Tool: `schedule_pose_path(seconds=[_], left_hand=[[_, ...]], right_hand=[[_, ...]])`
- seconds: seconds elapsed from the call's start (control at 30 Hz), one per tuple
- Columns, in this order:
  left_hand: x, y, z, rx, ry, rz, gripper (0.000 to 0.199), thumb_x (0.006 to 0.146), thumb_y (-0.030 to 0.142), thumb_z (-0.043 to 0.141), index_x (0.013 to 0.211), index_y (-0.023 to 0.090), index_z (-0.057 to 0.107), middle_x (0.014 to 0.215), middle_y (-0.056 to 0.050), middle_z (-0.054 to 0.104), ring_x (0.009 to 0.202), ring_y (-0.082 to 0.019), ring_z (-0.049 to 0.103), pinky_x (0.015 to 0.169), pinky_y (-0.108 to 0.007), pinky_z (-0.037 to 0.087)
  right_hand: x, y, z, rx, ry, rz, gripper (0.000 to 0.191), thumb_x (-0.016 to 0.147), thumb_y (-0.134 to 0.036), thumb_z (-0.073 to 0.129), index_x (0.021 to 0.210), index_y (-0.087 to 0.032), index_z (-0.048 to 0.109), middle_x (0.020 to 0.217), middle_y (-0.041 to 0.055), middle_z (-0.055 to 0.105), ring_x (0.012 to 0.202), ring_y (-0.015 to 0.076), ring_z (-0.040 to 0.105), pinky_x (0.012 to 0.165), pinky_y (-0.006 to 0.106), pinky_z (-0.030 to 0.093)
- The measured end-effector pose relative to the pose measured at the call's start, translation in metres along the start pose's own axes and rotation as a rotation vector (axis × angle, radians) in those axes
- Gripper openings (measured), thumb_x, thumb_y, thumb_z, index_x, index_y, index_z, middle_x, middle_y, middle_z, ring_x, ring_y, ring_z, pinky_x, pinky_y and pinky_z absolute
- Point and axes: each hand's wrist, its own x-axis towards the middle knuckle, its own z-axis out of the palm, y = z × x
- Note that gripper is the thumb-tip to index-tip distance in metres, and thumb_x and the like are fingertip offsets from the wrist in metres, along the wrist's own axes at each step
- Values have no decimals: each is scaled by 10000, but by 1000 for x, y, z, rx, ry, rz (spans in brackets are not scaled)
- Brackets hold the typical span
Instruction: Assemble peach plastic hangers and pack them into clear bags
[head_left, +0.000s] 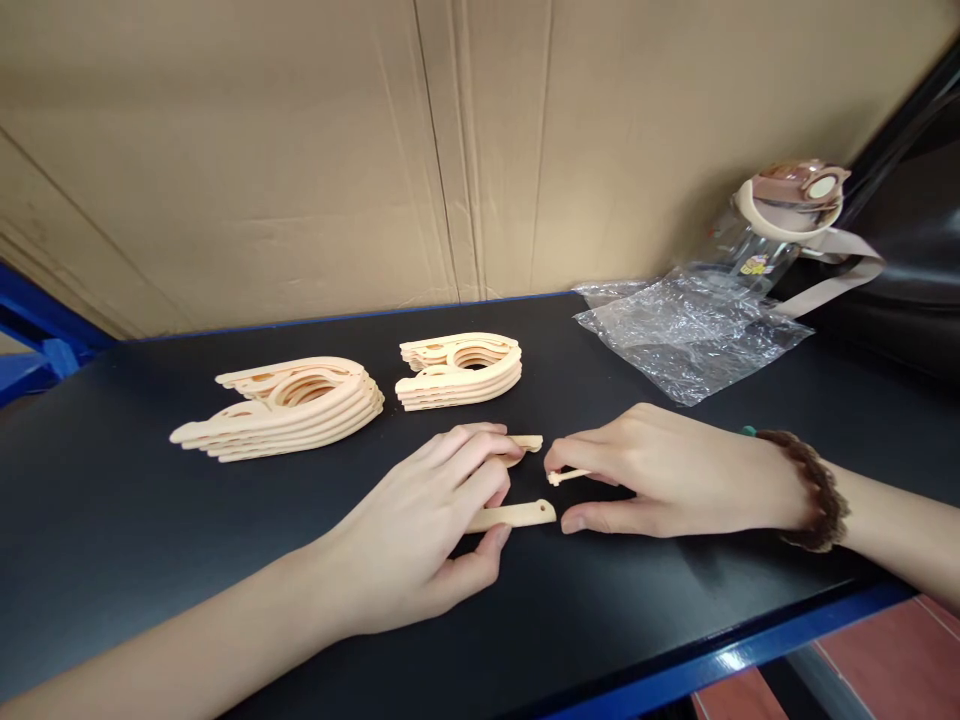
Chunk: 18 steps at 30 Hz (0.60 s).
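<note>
My left hand (pixel 439 520) lies over a cream plastic piece (pixel 525 515) on the black tabletop, fingers curled round it. One flat end with a small hole sticks out to the right past the thumb. A second cream end (pixel 529 443) shows beyond the fingertips; the hand hides how the two join. Just to the right, my right hand (pixel 637 475) pinches a slim cream plastic stick (pixel 568 476) with a knobbed tip that points left. The stick and the held piece are close but apart. Their shape resembles parts of a folding clothes hanger.
Two stacks of curved cream plastic pieces, a larger left stack (pixel 300 410) and a smaller stack (pixel 461 375), lie behind my hands. Clear plastic bags (pixel 675 335) lie at the back right, by a strapped drink bottle (pixel 780 225). Cardboard (pixel 300 150) stands behind the table.
</note>
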Motion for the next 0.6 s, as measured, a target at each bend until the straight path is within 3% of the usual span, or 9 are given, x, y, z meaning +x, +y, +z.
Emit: schedule_pose_path(seconds=[0.2,0.4,0.6], left_hand=[[-1,1,1,-5,-5,-9,98,924,222,500,835,195,467,1188,-100,560,1153,-260,516,912,-412,495],[-3,1,2,136,53,88,170,994,293,449,883,189,525,1224,-116,577,1210,-266,539,947,-401,515],[-2,3,1,170,120,96,191,1014,259,414,979,159,572,1157,-112,625,1139,-215,604,934,-326,531]], right_hand=[[-1,-3,2,2,23,-9,160,1008,-269,364,1008,-199,508,776,-17,615,546,114,485,546,249,322],[2,-4,11,-88,71,-41,206,1032,-276,317,971,-196,496,832,-1,598,599,122,512,542,262,307],[2,-7,10,92,77,81,232,1039,-322,295,904,-210,448,615,-61,462,478,113,395,496,254,278]])
